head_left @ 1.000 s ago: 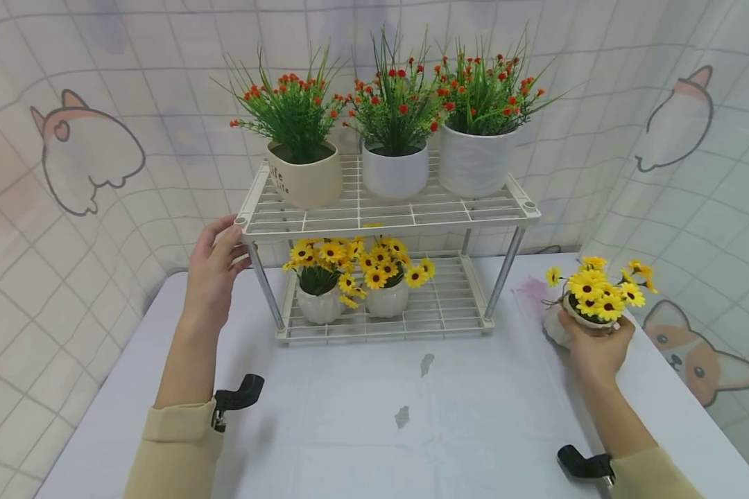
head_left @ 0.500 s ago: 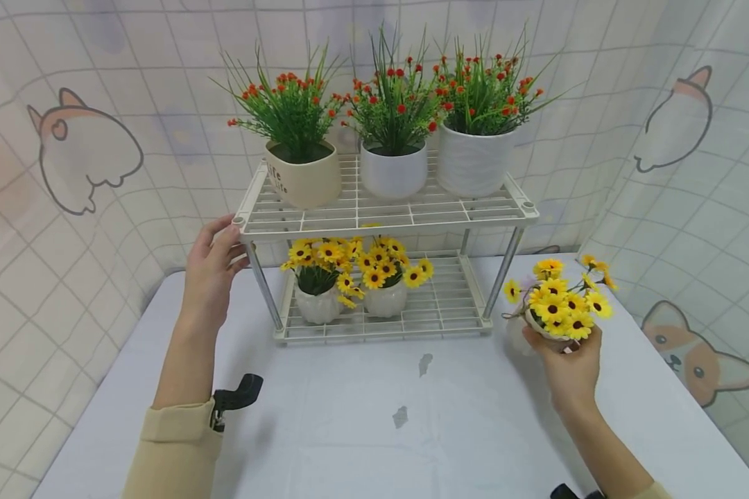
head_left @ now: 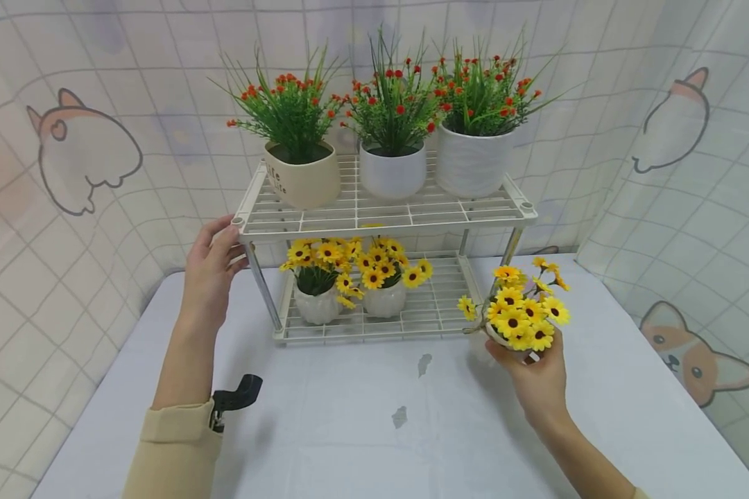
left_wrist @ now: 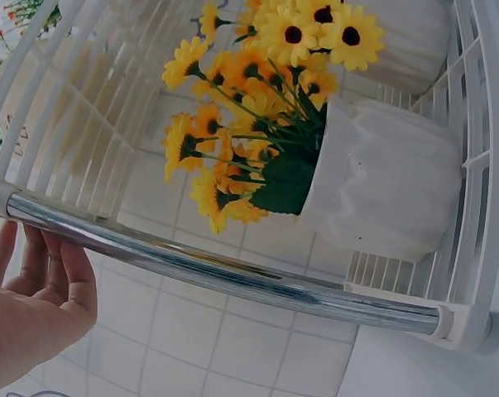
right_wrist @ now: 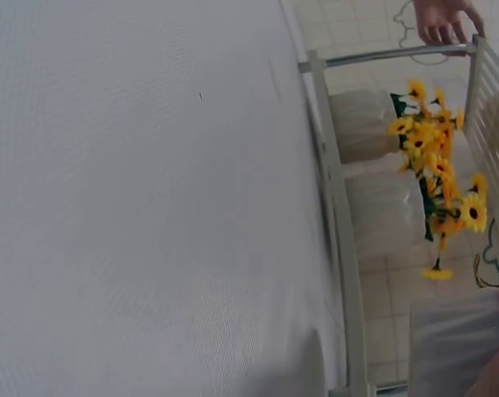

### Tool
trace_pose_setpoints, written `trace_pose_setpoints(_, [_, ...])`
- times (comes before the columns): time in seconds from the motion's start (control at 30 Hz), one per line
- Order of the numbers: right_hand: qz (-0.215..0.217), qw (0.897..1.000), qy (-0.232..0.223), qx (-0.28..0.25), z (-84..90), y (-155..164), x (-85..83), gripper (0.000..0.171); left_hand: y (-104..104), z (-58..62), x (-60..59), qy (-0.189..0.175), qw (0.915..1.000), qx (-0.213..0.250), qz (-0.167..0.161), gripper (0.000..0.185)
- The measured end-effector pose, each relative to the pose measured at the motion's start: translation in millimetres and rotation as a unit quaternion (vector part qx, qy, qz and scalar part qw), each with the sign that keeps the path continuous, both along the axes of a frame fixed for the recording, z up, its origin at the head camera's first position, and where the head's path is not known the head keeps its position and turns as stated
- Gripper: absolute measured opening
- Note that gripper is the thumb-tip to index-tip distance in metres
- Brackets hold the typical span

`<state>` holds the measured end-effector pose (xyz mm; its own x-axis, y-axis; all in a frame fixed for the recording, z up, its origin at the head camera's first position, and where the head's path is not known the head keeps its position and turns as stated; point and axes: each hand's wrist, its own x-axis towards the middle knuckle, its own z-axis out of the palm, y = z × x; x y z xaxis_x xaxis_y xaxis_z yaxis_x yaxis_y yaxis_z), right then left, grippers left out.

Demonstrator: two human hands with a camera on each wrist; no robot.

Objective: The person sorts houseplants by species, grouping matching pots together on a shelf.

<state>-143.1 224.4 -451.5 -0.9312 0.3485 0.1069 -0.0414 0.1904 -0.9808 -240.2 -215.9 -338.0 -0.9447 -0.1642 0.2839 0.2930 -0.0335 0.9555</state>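
Note:
In the head view my right hand (head_left: 537,381) grips a small potted plant of yellow daisy-like flowers (head_left: 518,315), held in front of the rack's lower right corner. Its white pot (right_wrist: 456,339) shows at the lower right of the right wrist view; most of that hand lies outside the frame. With curled fingers my left hand (head_left: 209,267) holds the upper left corner of a white two-tier wire rack (head_left: 374,220); in the left wrist view its fingertips (left_wrist: 79,277) meet the chrome post (left_wrist: 232,277). Two similar yellow-flowered pots (head_left: 317,305) stand on the lower shelf.
On the top shelf stand a cream pot (head_left: 308,177), a smaller white pot (head_left: 394,172) and a large white pot (head_left: 474,163), all with red-flowered grassy plants. White cloth (head_left: 349,430) covers the table. A tile-patterned curtain (head_left: 181,138) hangs behind and at both sides.
My right hand has carried the yellow-flowered pot leftward from the table's right side to the rack's lower right corner. My left hand has stayed at the rack's upper corner.

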Motion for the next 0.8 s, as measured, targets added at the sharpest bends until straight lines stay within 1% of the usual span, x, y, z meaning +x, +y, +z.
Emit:
trace_pose_setpoints(0.2, [0.033, 0.999, 0.018, 0.011, -0.4, -19.0, -3.9, 0.089, -1.0, -0.2, 1.1, 0.007, 0.9999, -0.012, 0.001, 0.046])
trace_pose_setpoints(0.4, [0.051, 0.998, 0.021, 0.006, -1.3, -36.7, -12.2, 0.088, -0.8, -1.9, 0.3, 0.004, 1.0, -0.003, -0.005, 0.046])
trace_pose_setpoints(0.5, [0.06, 0.998, 0.019, 0.015, -1.9, -44.4, -17.3, 0.088, -0.7, -3.1, 0.1, 0.003, 1.0, 0.001, -0.005, 0.045])
trace_pose_setpoints(0.63, [0.066, 0.997, 0.019, 0.023, -2.0, -53.3, -27.4, 0.089, -0.9, -3.7, 0.1, 0.008, 1.0, -0.002, -0.003, 0.046])
trace_pose_setpoints(0.8, [0.056, 0.997, 0.026, 0.036, -4.2, -61.5, -46.3, 0.092, -0.9, -3.6, 0.2, 0.007, 0.9999, 0.011, -0.005, 0.045])
